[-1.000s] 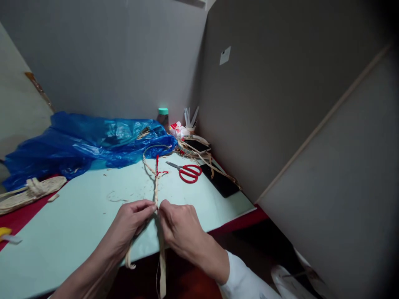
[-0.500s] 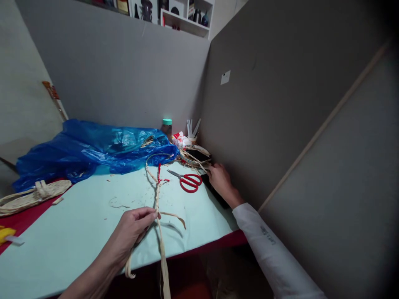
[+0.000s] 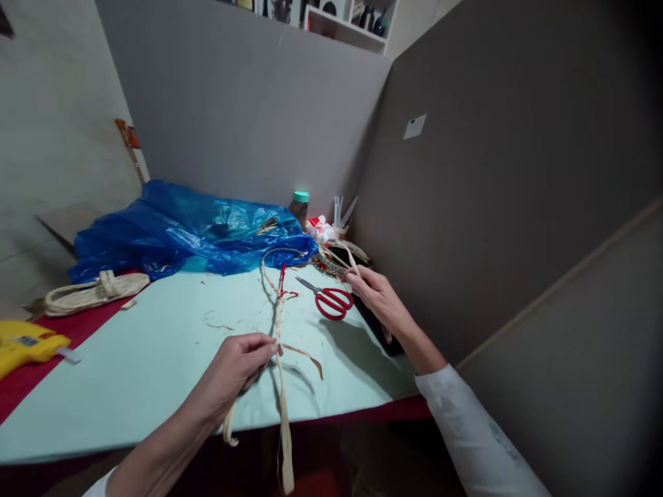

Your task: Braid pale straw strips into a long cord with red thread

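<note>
Left of the scissors (image 3: 320,293), the left hand (image 3: 241,360) pinches a braid (image 3: 278,315); right of them, the right hand (image 3: 377,293) pinches a strand (image 3: 351,257). A slackened left pinch could unravel the braid.

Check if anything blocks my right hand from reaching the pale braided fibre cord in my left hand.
Nothing upright is visible between your right hand and the cord; red-handled metal scissors lie on the pale green tabletop between them.
</note>
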Demonstrator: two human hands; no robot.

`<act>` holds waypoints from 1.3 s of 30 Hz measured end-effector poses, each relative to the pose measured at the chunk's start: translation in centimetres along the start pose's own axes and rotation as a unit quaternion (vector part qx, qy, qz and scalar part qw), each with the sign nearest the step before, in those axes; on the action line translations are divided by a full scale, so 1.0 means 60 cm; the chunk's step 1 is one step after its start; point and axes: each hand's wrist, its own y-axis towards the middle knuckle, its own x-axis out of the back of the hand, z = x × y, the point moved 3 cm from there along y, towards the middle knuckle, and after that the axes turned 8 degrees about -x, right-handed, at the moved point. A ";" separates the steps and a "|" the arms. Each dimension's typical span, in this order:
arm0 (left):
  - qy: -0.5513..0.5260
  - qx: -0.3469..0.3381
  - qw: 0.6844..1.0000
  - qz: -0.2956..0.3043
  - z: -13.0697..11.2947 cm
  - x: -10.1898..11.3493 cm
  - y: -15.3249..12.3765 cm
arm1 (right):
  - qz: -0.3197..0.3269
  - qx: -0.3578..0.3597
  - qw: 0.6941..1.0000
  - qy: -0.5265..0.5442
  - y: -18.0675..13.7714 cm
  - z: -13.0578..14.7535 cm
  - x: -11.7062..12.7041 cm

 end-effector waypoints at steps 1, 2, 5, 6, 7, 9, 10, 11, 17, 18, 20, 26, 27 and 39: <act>-0.001 -0.002 1.000 -0.002 -0.001 0.000 0.000 | 0.036 0.004 0.999 0.016 -0.009 0.012 -0.012; -0.003 -0.005 1.000 -0.003 -0.002 0.000 -0.001 | 0.066 0.007 0.998 0.020 -0.018 0.024 -0.025; -0.013 -0.014 1.000 -0.006 -0.006 0.000 -0.003 | 0.130 0.012 0.991 -0.023 -0.050 0.055 -0.060; -0.019 -0.018 1.000 -0.006 -0.008 -0.001 -0.004 | 0.148 0.015 0.988 -0.040 -0.060 0.063 -0.070; -0.022 -0.022 0.999 -0.007 -0.009 -0.001 -0.004 | 0.164 0.018 0.985 -0.049 -0.069 0.070 -0.078; -0.028 -0.028 0.999 -0.010 -0.009 -0.001 -0.006 | 0.176 0.019 0.984 -0.035 -0.082 0.080 -0.090; -0.030 -0.034 0.999 -0.010 -0.009 0.000 -0.006 | 0.173 0.019 0.985 -0.016 -0.086 0.084 -0.094; -0.031 -0.041 0.999 -0.009 -0.008 0.000 -0.006 | 0.165 0.019 0.986 0.002 -0.089 0.087 -0.096; -0.021 -0.064 0.998 -0.015 -0.005 0.001 -0.007 | 0.168 -0.021 0.985 -0.036 -0.115 0.100 -0.113; -0.019 -0.064 0.998 -0.014 -0.005 0.001 -0.006 | 0.174 -0.025 0.983 -0.043 -0.121 0.103 -0.117; -0.016 -0.059 0.998 -0.016 -0.006 0.001 -0.006 | 0.179 -0.020 0.982 -0.051 -0.132 0.105 -0.128; -0.003 -0.066 0.997 -0.034 -0.009 0.000 -0.007 | 0.143 -0.055 0.976 -0.155 -0.145 0.087 -0.157; -0.002 -0.067 0.997 -0.035 -0.010 0.000 -0.008 | 0.137 -0.061 0.974 -0.172 -0.145 0.084 -0.159; -0.014 -0.059 0.997 -0.047 -0.007 0.000 -0.007 | 0.080 -0.022 0.962 -0.259 -0.133 0.085 -0.162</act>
